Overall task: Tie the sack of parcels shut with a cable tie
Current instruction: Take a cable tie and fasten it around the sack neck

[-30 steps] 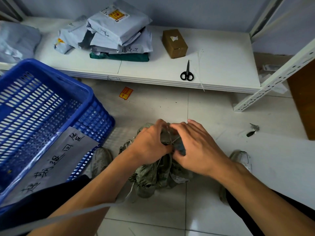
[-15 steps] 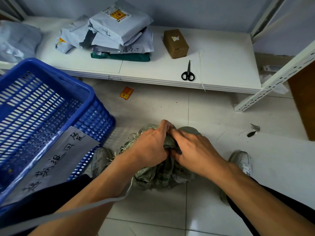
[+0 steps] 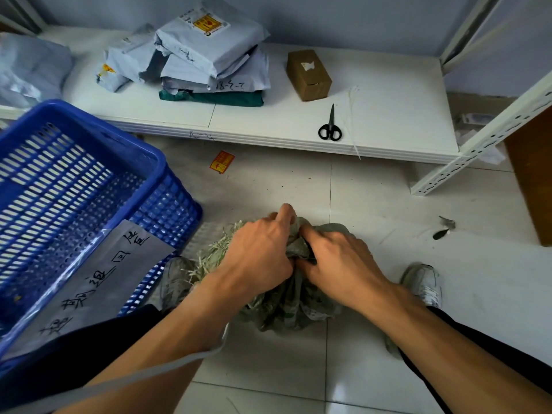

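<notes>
A grey-green woven sack (image 3: 286, 306) stands on the tiled floor between my feet, its frayed mouth gathered into a bunch. My left hand (image 3: 257, 255) clamps the gathered neck from the left, fingers curled over the top. Pressed against the same neck from the right, my right hand (image 3: 337, 264) has its fingers closed on the fabric. No cable tie shows at the neck; my hands hide that spot. Spare white cable ties (image 3: 352, 115) lie on the low white shelf (image 3: 388, 94) beside black scissors (image 3: 330, 130).
A blue plastic crate (image 3: 89, 186) with a handwritten label sits on the floor at left. The shelf also carries stacked grey parcels (image 3: 206, 55) and a small cardboard box (image 3: 309, 74). A white shelf post (image 3: 484, 135) slants down at right. A blurred strap (image 3: 149, 375) hangs across the foreground.
Both hands have drawn tighter around the sack's neck and sunk slightly, bunching the fabric more. The sack's top is now squeezed closer between them.
</notes>
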A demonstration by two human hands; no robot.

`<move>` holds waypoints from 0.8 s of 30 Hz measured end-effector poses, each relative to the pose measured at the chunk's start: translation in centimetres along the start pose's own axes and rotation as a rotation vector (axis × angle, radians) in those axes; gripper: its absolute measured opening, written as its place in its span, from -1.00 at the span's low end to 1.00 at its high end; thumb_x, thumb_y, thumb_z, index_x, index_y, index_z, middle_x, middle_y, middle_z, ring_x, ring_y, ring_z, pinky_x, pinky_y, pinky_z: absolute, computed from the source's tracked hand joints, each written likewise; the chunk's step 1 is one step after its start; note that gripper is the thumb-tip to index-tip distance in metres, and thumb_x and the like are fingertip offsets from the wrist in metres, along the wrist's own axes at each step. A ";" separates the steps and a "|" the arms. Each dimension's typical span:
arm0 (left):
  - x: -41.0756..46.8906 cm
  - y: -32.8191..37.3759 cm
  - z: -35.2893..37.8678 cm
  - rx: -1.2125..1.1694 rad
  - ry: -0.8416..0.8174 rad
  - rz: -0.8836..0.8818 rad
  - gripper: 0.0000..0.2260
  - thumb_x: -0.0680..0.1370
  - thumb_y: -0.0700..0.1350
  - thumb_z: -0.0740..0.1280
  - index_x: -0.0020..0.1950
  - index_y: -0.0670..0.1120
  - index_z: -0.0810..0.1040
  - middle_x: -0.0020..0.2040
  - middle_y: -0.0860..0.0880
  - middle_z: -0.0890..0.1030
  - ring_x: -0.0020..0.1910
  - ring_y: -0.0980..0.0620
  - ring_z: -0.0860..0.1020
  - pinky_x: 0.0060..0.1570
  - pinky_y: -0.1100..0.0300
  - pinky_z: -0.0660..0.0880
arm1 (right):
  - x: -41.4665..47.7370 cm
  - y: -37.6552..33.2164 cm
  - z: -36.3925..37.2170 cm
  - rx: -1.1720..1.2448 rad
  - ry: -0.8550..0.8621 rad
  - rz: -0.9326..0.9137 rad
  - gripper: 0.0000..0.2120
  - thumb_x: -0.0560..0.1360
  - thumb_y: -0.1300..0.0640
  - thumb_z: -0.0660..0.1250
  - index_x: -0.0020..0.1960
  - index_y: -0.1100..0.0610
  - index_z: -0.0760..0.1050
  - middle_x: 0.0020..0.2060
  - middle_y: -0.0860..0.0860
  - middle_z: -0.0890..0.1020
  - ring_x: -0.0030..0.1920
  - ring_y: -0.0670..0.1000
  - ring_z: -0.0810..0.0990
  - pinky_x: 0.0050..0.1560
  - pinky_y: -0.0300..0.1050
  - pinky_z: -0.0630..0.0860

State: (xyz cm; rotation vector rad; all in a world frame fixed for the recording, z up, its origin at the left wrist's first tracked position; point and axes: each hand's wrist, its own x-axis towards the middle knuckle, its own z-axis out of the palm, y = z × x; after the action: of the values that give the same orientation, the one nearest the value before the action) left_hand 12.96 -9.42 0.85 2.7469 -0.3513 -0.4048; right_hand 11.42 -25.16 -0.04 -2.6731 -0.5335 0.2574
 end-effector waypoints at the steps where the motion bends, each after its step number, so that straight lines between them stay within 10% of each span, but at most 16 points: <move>1: 0.0 -0.1 -0.1 0.011 0.027 -0.026 -0.54 0.39 -0.14 0.43 0.20 -0.02 0.31 -0.11 0.00 0.55 -0.24 -0.10 0.56 -0.24 -0.01 0.54 | 0.0 0.0 0.0 -0.008 0.005 0.013 -0.68 0.54 -0.02 0.36 0.24 0.03 0.42 -0.05 0.02 0.69 -0.07 0.11 0.65 -0.19 -0.05 0.48; 13: -0.3 -0.7 -1.5 0.249 -0.039 -0.122 -0.54 0.43 0.37 0.31 -0.33 0.00 0.41 -0.39 0.05 0.50 -0.38 0.05 0.49 -0.11 0.13 0.39 | 0.1 -0.3 0.2 -0.039 0.031 0.076 -0.58 0.55 -0.02 0.35 0.37 0.05 0.40 -0.11 0.02 0.66 -0.19 0.04 0.49 -0.15 -0.07 0.45; 24: -0.2 -2.9 -4.0 -0.202 -0.450 -0.095 -0.88 0.38 -0.03 0.52 -0.14 0.07 0.62 -0.23 0.08 0.68 -0.28 0.10 0.64 -0.24 0.16 0.60 | 0.4 0.5 -1.3 0.010 -0.082 0.007 -0.74 0.54 -0.15 0.38 0.17 -0.07 0.57 -0.10 -0.05 0.67 -0.12 0.01 0.60 -0.22 -0.11 0.33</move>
State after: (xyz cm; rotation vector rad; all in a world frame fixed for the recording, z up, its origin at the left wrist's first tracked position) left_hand 14.65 -5.51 3.44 2.4621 -0.2706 -1.0298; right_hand 12.27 -25.91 0.91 -2.6646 -0.5472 0.3720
